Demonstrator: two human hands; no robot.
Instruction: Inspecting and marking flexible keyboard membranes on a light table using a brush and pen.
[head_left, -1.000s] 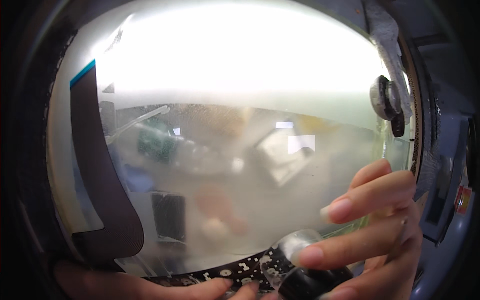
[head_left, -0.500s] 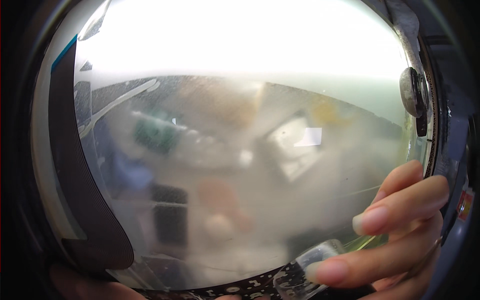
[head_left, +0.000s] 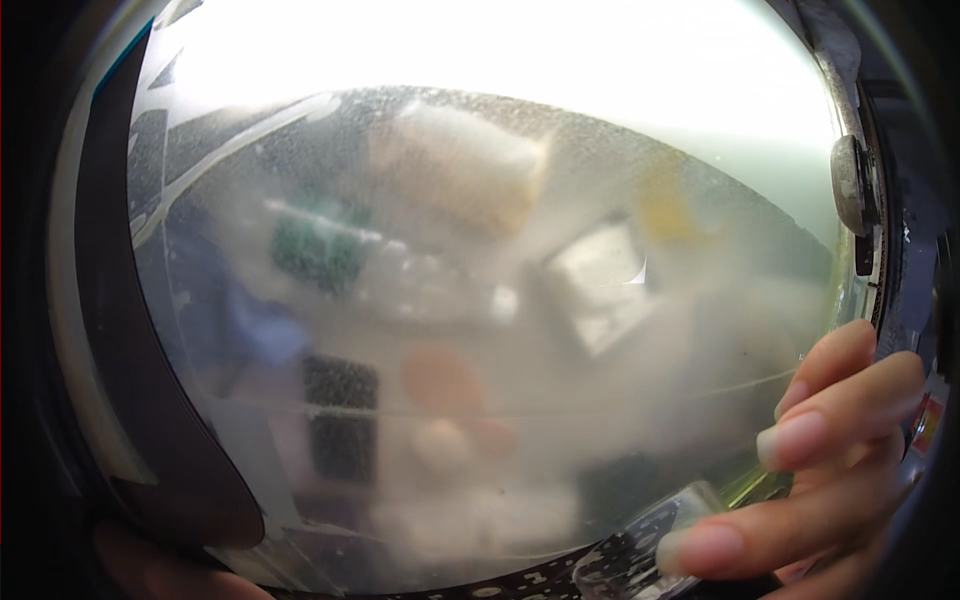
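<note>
A large glossy, see-through panel [head_left: 690,420] fills most of the head view, very close, with a dark finely lined strip [head_left: 130,330] down its left side. My right hand [head_left: 850,470] is at its lower right, fingers bent around the panel's edge. One fingertip lies against a small clear plastic piece [head_left: 650,540] at the bottom border. Of my left hand [head_left: 180,570], only a dim part shows at the lower left, below the dark strip; its fingers are mostly hidden.
Blurred shapes appear in the panel: a green patch [head_left: 318,245], a white rectangle [head_left: 598,290], a black rectangle [head_left: 341,415] and a tan block [head_left: 460,165]. Strong white glare covers the top. A round grey knob-like part [head_left: 850,185] sits at the right rim.
The glare has drawn back upward, so more of the blurred shapes show. My right hand and the clear plastic piece have shifted slightly right, with the panel's right rim.
</note>
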